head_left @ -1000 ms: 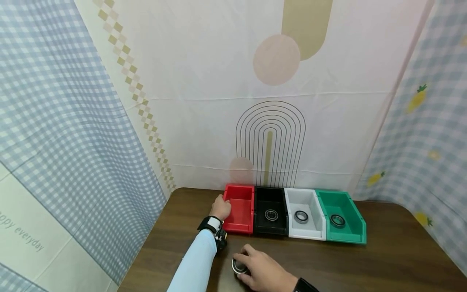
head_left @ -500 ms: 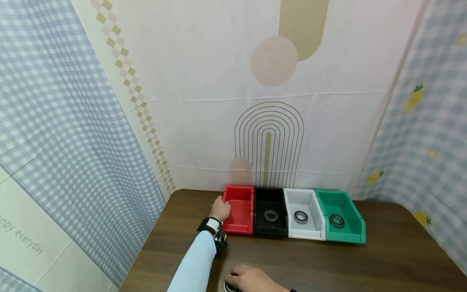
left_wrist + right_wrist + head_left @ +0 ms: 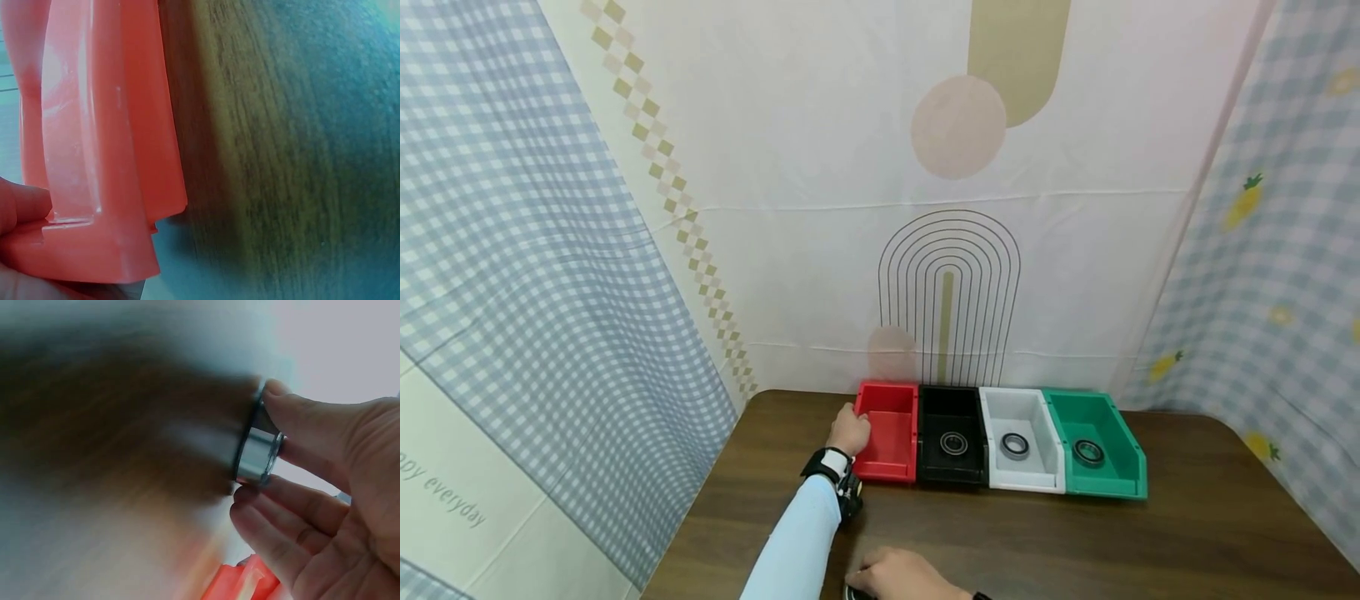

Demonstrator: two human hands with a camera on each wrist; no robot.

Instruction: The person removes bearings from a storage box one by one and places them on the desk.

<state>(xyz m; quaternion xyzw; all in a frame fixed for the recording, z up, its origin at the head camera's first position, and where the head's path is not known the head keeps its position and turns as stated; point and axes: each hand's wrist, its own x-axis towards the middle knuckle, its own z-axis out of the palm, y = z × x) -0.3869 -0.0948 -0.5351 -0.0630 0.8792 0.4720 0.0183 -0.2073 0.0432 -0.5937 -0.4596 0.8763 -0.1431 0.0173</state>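
Observation:
At the left end of the row of bins, my left hand (image 3: 849, 430) grips the side wall of the red bin (image 3: 887, 471). In the left wrist view, thumb and fingers pinch the rim of that bin (image 3: 112, 156). Low in the head view, near the bottom edge, is my right hand (image 3: 904, 575). It pinches a ball bearing (image 3: 257, 455) between thumb and fingers, with its shiny metal rim showing in the right wrist view. In the head view the bearing (image 3: 854, 593) is mostly cut off by the frame edge.
Right of the red bin stand a black bin (image 3: 951, 477), a white bin (image 3: 1027, 481) and a green bin (image 3: 1108, 483), side by side. One bearing lies in each of these three. The wooden table (image 3: 1037, 550) ends at a cloth backdrop (image 3: 820, 250).
My right hand has moved toward the near edge and slightly left with the bearing, partly leaving the head view. My left hand keeps its grip on the red bin. The head view has shifted slightly.

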